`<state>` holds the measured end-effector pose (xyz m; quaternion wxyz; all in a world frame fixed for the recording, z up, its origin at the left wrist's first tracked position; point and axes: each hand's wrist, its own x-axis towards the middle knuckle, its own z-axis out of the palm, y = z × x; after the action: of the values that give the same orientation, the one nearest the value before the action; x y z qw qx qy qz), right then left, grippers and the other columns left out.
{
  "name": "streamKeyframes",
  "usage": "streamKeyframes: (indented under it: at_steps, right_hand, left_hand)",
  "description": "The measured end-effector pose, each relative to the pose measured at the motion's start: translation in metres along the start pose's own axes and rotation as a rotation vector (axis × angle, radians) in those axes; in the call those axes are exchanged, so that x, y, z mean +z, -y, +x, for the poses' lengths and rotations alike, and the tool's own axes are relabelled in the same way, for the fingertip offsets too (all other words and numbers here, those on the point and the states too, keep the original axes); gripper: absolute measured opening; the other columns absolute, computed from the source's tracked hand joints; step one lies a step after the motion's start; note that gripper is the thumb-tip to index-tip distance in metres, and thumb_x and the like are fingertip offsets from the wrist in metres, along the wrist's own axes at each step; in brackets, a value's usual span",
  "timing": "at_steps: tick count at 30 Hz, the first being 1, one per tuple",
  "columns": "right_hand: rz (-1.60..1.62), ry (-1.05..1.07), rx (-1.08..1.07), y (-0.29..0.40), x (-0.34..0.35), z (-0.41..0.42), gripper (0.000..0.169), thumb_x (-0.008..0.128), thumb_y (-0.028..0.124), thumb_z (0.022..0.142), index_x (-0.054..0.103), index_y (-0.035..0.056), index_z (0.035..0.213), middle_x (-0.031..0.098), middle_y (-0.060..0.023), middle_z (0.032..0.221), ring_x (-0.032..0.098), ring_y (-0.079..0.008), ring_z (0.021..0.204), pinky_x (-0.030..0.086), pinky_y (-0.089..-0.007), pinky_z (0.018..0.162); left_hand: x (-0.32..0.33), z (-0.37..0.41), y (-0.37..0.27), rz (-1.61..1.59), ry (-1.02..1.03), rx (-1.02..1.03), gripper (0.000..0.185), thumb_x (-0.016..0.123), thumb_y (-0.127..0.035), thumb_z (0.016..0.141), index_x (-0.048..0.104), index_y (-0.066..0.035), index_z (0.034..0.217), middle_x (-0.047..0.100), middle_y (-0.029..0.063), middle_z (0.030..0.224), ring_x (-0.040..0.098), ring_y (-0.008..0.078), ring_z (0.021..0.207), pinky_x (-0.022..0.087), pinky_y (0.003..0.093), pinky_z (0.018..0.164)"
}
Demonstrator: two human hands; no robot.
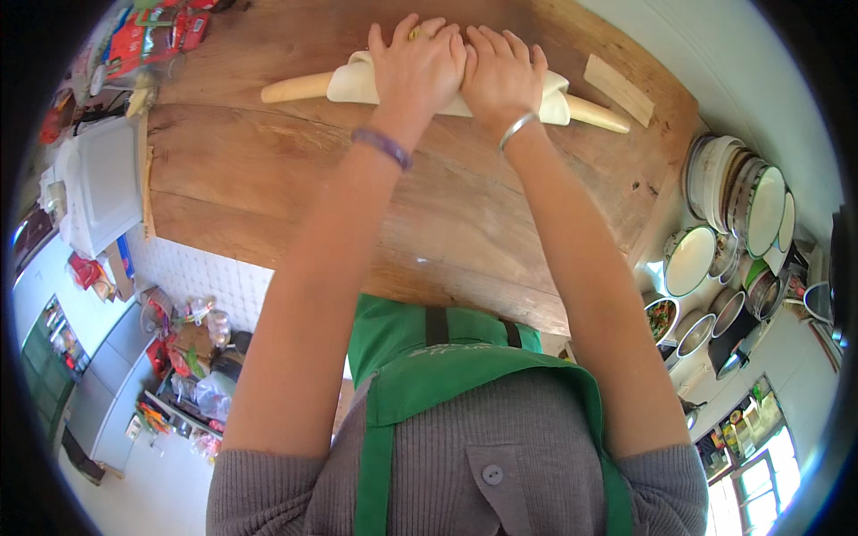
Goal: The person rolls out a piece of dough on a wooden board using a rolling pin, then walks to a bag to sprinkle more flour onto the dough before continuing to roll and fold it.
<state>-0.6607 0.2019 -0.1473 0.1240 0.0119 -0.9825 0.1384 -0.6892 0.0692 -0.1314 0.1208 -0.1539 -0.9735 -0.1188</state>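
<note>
A sheet of pale dough is wrapped around a wooden rolling pin that lies across the far part of the wooden table. Both tapered ends of the pin stick out beyond the dough. My left hand lies flat on top of the wrapped roll, with a gold-coloured ring on one finger. Beside it, nearly touching, my right hand presses on the roll too. The palms hide the middle of the dough. No fingers are visibly curled right around the pin.
A flat strip of wood lies right of the pin. Enamel basins and a bowl of chopped food stand beyond the right edge. At left are red packages and a white lidded box. A green apron meets the near edge.
</note>
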Motion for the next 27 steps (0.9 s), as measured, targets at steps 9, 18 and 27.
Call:
streamKeyframes:
  at_steps: [9,18,27]
  right_hand:
    - [-0.010,0.030,0.060,-0.050,-0.030,-0.001,0.043,0.036,0.041,0.101,0.071,0.0171,0.109,0.069,-0.0039,0.108,0.064,-0.0278,0.101,0.047,-0.0449,0.093]
    - [-0.010,-0.037,-0.010,-0.048,-0.033,-0.109,0.020,0.056,0.027,0.093,0.067,0.0109,0.090,0.067,-0.0105,0.091,0.061,-0.0315,0.083,0.048,-0.0454,0.077]
    - [-0.036,0.125,0.052,0.003,-0.102,-0.095,0.024,0.060,0.026,0.088,0.067,0.0123,0.106,0.065,-0.0097,0.112,0.061,-0.0300,0.100,0.041,-0.0498,0.093]
  left_hand:
    - [-0.014,0.001,0.027,-0.005,0.034,-0.041,0.044,0.034,-0.036,0.100,0.073,-0.016,0.101,0.072,0.0051,0.102,0.065,0.0288,0.098,0.040,0.0485,0.095]
    - [-0.032,-0.098,0.013,-0.021,-0.004,0.038,0.035,0.044,-0.031,0.097,0.071,-0.010,0.105,0.067,0.0133,0.092,0.063,0.0352,0.087,0.044,0.0488,0.080]
    - [-0.087,-0.099,-0.025,0.069,0.060,-0.051,0.027,0.052,-0.026,0.096,0.072,-0.009,0.101,0.070,0.0117,0.099,0.065,0.0344,0.088,0.035,0.0553,0.099]
